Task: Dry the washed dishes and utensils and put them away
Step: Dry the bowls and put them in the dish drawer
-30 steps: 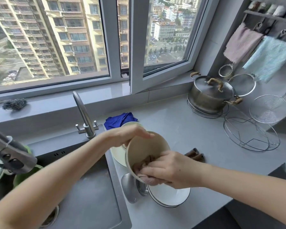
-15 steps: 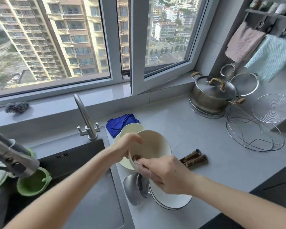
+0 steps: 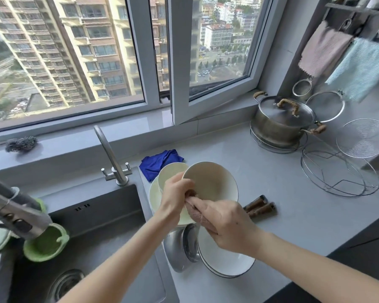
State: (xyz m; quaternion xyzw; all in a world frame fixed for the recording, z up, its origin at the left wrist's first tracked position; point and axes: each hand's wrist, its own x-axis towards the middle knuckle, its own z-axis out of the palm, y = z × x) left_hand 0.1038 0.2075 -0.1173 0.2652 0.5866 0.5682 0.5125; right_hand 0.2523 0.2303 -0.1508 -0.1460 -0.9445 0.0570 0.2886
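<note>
Faced a long grey counter (image 3: pixel 271 211) under a wide window (image 3: pixel 74 51), with a dark sink (image 3: pixel 109 232) sunk into its left end. Found a lidded steel pot (image 3: pixel 280 125) on a wire stand at the back right, a round wire rack (image 3: pixel 337 173) near it, and a pink towel (image 3: pixel 322 51) and a pale blue towel (image 3: pixel 363 66) hung on the wall above. Held a cream bowl (image 3: pixel 212 182) off the counter, between sink and pot, tilted with its mouth toward the camera. Gripped its left rim with the left hand (image 3: pixel 175 197), fingers curled over the edge. Clamped the right hand (image 3: pixel 225 226) round a bunched pinkish cloth (image 3: pixel 194 215) and pressed that cloth against the bowl's lower rim, bringing both hands close together at the bowl's lower left. Had a second cream bowl (image 3: pixel 170 172) on a pale plate (image 3: pixel 153 197) just behind the left hand, and a white dish with a dark rim (image 3: pixel 225 263) directly under the right wrist, beside some steel ware (image 3: pixel 179 250). Noted a green bowl (image 3: pixel 44 243) in the sink beneath a spray head, a crumpled blue cloth (image 3: pixel 160 160) by the tap (image 3: pixel 112 154), and brown-handled utensils (image 3: pixel 260 207) flat on the counter just right of the held bowl, partly hidden by the right hand.
</note>
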